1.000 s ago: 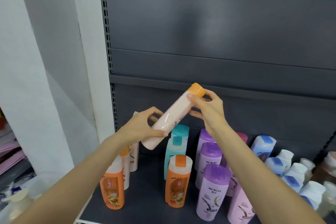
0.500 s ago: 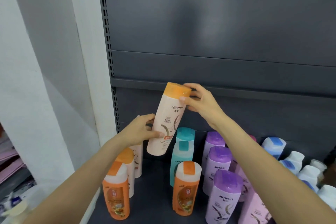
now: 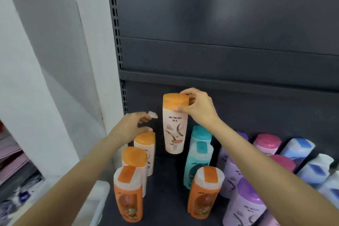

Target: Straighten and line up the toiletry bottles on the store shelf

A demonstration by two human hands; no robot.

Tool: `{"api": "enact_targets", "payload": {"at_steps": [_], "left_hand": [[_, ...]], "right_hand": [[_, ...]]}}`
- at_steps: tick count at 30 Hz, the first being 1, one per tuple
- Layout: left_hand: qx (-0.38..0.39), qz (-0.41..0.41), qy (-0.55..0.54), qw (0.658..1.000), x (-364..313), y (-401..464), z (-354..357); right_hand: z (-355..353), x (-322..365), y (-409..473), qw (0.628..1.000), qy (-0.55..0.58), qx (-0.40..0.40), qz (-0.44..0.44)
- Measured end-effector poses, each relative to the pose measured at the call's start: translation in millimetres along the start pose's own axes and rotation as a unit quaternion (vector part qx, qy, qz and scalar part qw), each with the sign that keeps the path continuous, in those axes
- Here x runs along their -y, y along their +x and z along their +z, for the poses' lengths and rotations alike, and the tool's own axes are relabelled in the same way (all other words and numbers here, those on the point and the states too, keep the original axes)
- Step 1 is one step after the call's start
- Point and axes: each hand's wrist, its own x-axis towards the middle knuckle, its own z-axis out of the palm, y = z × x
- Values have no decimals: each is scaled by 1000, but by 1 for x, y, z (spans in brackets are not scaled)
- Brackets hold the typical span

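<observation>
peach bottle (image 3: pixel 174 130) w/ orange cap, "mewon" label facing out, is upright and up in the air at the back of the shelf (image 3: pixel 165 189), left of centre, its base above the shelf floor just in front of the dark back panel (image 3: pixel 220 24). right hand (image 3: pixel 199 109) grips it at the top: thumb across the front just under the cap, fingers curled round the cap's far side. left hand (image 3: pixel 131 127) is off the bottle, just to its left, hovering over the orange-cap row; fingers loosely curled, thumb and forefinger narrowly apart. a small white bit (image 3: pixel 153 115) shows at its fingertips, can't tell if it's pinched or what it is.

below the left hand: two more peach bottles (image 3: pixel 145 149) w/ orange caps stand one behind the other, then an orange bottle (image 3: pixel 128 193) w/ white shoulder and orange flip tab at the front. to the right, a 2nd orange bottle (image 3: pixel 205 191) at the front, w/ two teal bottles (image 3: pixel 199 159) in a row behind it, right of and below the held one. further right: purple bottles (image 3: pixel 245 205), partly hidden by the right forearm, then pink-cap bottles (image 3: pixel 266 143), then white bottles w/ blue tabs (image 3: pixel 297 149) leaning off toward the frame edge.

left of the shelf upright (image 3: pixel 116 24) is a white wall (image 3: pixel 45 60); low left corner has some blurry clutter, can't make it out.
</observation>
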Motion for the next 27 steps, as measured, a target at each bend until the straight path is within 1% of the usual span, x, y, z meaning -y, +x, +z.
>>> {"api": "enact_targets", "payload": {"at_steps": [3,6,8,13,17,20,22,25,27], "left_hand": [[42,-17,85,995,21,7,0],[112,-16,86,990,35,15,7],[135,-8,75,988,40,18,12],[127,17,34,991,50,17,16],[116,9,10,993,56,15,18],[123,4,-5,992,58,16,18],[127,0,-8,992,55,16,18],[133,-4,2,991,51,17,19],[131,-10,4,991,50,17,19]], "right_hand": [[18,-10,6,999,-32,7,13],[37,-23,15,998,-47,26,30],[53,-31,20,996,-63,41,41],[92,-47,30,992,-94,63,61],[112,-56,29,987,-110,95,70],[115,-66,23,981,-131,122,77],[110,-70,23,976,-157,135,72],[104,-70,26,959,-229,164,38],[106,-68,28,954,-249,165,24]]}}
